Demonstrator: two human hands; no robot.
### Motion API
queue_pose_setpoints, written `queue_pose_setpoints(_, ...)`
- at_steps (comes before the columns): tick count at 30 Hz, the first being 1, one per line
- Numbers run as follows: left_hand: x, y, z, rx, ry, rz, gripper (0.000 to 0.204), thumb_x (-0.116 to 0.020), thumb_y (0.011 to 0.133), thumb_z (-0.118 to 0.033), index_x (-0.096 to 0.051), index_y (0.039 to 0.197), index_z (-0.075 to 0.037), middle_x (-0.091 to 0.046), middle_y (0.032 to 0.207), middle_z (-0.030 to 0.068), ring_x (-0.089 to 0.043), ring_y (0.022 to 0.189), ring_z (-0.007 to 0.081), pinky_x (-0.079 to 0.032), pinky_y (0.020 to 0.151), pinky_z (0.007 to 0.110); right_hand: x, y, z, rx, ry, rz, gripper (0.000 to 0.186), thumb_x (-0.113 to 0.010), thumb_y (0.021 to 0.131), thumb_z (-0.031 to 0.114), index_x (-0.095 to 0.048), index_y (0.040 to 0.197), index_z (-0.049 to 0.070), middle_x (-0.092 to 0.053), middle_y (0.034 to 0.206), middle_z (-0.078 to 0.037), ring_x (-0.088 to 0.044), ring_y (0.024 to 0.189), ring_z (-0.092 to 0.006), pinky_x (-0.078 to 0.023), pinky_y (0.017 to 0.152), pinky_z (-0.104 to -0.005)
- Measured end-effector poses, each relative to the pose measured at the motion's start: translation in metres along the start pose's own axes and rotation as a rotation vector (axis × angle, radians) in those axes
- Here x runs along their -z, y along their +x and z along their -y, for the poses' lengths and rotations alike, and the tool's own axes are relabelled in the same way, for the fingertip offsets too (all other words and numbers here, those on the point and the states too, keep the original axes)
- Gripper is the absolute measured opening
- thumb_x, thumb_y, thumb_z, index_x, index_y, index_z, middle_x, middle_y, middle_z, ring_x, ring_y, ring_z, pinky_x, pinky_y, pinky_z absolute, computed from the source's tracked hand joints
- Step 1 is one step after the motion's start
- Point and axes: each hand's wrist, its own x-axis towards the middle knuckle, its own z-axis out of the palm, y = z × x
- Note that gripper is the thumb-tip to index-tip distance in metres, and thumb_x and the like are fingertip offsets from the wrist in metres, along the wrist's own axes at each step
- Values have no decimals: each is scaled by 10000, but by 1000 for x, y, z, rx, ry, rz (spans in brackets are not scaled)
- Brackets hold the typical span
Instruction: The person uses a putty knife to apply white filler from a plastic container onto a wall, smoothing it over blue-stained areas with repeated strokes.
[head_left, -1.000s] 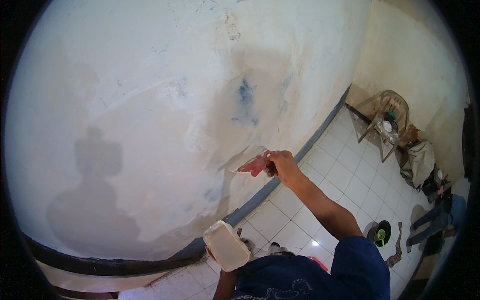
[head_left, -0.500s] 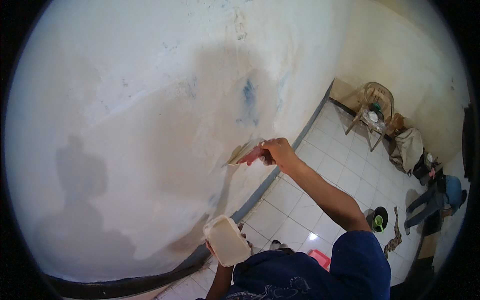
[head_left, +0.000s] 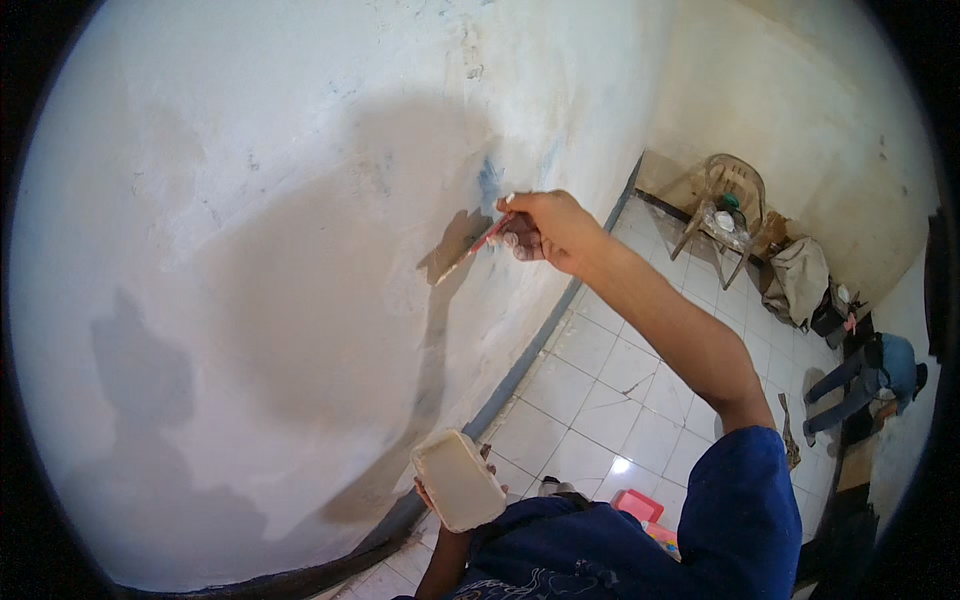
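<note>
My right hand [head_left: 548, 230] is raised in front of the pale wall [head_left: 310, 280], gripping a putty knife [head_left: 470, 253] by its red handle. The blade is seen nearly edge-on, slanting down and left close to the wall; whether it touches cannot be told. Low and near my body, my left hand [head_left: 423, 494] supports a whitish rectangular plastic tub [head_left: 430, 462], fingers wrapped around its sides. The tub is tilted, with a smooth pale inside. A blue smudge [head_left: 488, 180] marks the wall just above my right hand.
A dark blue baseboard [head_left: 510, 385] borders the white tiled floor [head_left: 590, 400]. At the back right stand a plastic chair [head_left: 735, 190] with items on it and a pale sack [head_left: 800, 275]. Another person [head_left: 885, 370] bends at the far right. A pink container [head_left: 637, 505] lies near me.
My right hand has moved up with the putty knife, whose blade has turned to show its edge. My left hand and the tub have stayed nearly in place.
</note>
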Motion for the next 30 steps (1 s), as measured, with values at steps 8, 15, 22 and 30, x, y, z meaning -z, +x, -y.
queue_pose_setpoints(8, -9, 5, 5, -14, -59, -235, 986, -587, 709, -788, -297, 1501, -278, -385, 1431, 244, -456, 1178, 505, -377, 875, 797, -18, -29, 63, 132, -46, -8, 118, -580, 923, 177, -629, 945, 73, -626, 746, -45, -646, 652, -132, -451, 528, -243)
queue_pose_setpoints(15, 4, 3, -2, 22, 75, -80, 1013, -484, 720, -850, -257, 1521, -273, -272, 1527, 229, -475, 1226, 433, -350, 946, 743, 26, -54, 31, 436, 187, -218, 196, -647, 847, 182, -660, 947, 13, -624, 826, -35, -567, 656, -148, -460, 601, -302)
queue_pose_setpoints(22, -8, 3, -2, -48, 34, -254, 989, -501, 715, -853, -296, 1493, -279, -459, 1392, 183, -513, 1151, 499, -408, 829, 781, 2, -16, -104, 1057, -522, -662, 191, -697, 802, 37, -710, 992, 46, -636, 866, -114, -623, 660, -166, -486, 555, -289)
queue_pose_setpoints(30, 4, -1, -14, 3, 146, -249, 989, -502, 708, -857, -312, 1480, -269, -465, 1381, 210, -518, 1131, 504, -413, 849, 761, -61, 23, -118, 1247, -804, -833, 178, -703, 705, -10, -680, 880, 13, -592, 947, -104, -621, 693, -259, -508, 583, -341)
